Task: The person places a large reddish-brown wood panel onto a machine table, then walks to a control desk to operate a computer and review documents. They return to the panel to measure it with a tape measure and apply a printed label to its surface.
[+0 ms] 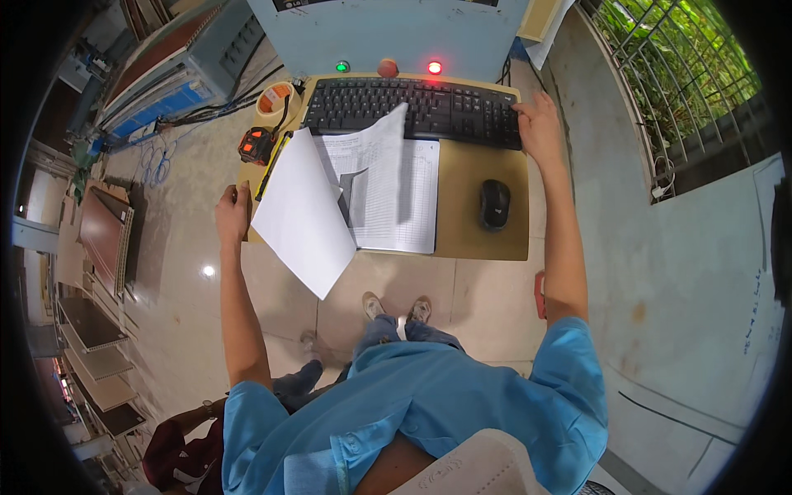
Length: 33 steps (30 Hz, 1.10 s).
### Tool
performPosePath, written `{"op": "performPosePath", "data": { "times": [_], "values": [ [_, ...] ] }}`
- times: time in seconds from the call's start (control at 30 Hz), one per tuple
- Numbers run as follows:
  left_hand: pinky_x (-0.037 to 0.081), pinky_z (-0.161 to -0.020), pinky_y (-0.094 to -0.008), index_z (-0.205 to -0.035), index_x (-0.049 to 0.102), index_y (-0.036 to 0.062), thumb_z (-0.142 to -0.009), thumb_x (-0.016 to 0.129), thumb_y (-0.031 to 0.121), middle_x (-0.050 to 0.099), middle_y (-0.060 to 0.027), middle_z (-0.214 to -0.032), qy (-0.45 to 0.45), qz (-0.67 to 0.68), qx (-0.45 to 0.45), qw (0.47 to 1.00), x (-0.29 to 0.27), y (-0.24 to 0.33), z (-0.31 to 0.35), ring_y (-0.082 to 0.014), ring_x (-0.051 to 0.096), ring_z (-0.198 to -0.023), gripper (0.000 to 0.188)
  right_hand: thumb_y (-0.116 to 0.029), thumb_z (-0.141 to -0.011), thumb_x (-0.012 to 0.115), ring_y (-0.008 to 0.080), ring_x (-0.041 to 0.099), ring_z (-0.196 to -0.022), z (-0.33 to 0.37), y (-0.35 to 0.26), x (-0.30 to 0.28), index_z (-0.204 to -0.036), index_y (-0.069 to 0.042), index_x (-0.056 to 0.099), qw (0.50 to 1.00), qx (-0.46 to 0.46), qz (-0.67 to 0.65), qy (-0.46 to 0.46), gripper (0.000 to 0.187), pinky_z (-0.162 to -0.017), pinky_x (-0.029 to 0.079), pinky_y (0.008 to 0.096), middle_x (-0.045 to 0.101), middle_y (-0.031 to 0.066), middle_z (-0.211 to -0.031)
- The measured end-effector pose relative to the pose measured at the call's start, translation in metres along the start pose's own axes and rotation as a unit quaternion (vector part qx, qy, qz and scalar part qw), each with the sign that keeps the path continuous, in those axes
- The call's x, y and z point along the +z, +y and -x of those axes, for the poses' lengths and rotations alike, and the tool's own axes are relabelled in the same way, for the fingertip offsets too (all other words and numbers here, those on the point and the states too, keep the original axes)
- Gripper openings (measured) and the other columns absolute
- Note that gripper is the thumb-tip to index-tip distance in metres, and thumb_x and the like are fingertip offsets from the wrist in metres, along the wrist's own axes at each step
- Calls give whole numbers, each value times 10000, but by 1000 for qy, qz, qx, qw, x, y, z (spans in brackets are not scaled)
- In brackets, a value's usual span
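**Two hands at a small worktop with keyboard and papers**

Seen from above, a person in a blue shirt stands before a small brown worktop [478, 223]. The right hand [538, 124] rests with spread fingers on the right end of a black keyboard [412, 109], which lies along the far edge of the worktop; the fingers touch the keys and clasp nothing. The left hand [233, 213] sits at the left edge of the worktop, fingers curled over the rim; whether it also pinches the loose white sheet [301, 216] just beside it cannot be told. That sheet juts off the near-left corner, tilted, and overlaps a printed form [404, 194] lying flat in the middle, one page of which is curled up toward the keyboard. A black mouse [494, 204] lies right of the form, below the right hand and apart from it. A tape measure [256, 145] and a roll of tape [275, 99] sit at the far-left corner.
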<state>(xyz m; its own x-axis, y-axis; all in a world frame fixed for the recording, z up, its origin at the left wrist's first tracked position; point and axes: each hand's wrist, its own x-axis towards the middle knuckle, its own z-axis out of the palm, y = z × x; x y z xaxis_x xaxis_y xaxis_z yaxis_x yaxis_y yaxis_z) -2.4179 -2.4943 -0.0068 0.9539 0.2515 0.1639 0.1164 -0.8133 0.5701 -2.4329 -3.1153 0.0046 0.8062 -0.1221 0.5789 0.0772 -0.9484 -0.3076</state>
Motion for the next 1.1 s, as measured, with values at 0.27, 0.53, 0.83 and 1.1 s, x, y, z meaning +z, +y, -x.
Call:
{"op": "performPosePath", "data": {
  "times": [0.27,0.53,0.83,1.1],
  "values": [
    [501,-697,-424,-1096,686,6,-968,528,545,700,-224,-832,-26,-26,-20,999,-4,3,1,-364,686,-791,577,-13,-849,561,421,411,-1380,40,-47,-27,-1092,-51,722,997,-47,-58,-22,294,-1142,356,460,506,244,-1436],
    [500,-714,-427,-1080,686,10,-966,508,577,704,-220,-841,-23,-27,-9,999,-5,5,2,-373,684,-806,604,16,-806,578,416,430,-1374,55,-45,-20,-1088,-42,716,996,-33,-65,43,319,-1141,369,465,509,237,-1442],
    [499,-737,-449,-1015,672,9,-964,513,568,692,-232,-843,-30,-45,-13,998,-7,10,4,-397,673,-822,583,-1,-856,501,416,420,-1366,47,-46,-18,-1140,-49,684,996,-16,-77,49,342,-1141,348,479,527,223,-1416],
    [491,-731,-465,-992,666,-8,-966,519,545,668,-256,-836,-15,-21,-3,1000,-6,8,4,-418,658,-815,573,-24,-852,500,411,417,-1366,45,-47,-17,-1159,-29,673,1000,-18,-11,10,352,-1135,354,475,510,238,-1423]
  ]
}}
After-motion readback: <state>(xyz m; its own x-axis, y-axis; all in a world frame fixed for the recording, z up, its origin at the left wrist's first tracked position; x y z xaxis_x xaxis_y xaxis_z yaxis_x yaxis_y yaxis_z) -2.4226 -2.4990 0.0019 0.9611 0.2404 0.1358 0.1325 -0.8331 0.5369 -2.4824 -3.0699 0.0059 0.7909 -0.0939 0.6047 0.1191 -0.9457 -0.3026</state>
